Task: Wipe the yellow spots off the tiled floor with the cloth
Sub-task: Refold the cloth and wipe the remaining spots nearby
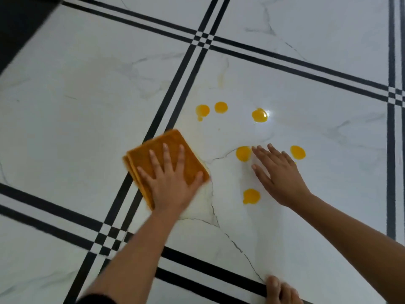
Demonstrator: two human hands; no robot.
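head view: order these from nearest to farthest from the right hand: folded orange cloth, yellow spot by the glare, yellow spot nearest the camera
From the right hand:
1. Yellow spot nearest the camera, just below-left.
2. Yellow spot by the glare, straight beyond.
3. Folded orange cloth, far left, under the left hand.

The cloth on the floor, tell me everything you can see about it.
The cloth is orange-yellow and looks like soft terry fabric, folded into a rough square with layered edges showing along its left side. It lies flat on the white tiled floor, turned like a diamond, partly over a black double stripe. The left hand presses on it, palm down with fingers spread. A faint yellowish smear shows beside its right edge.
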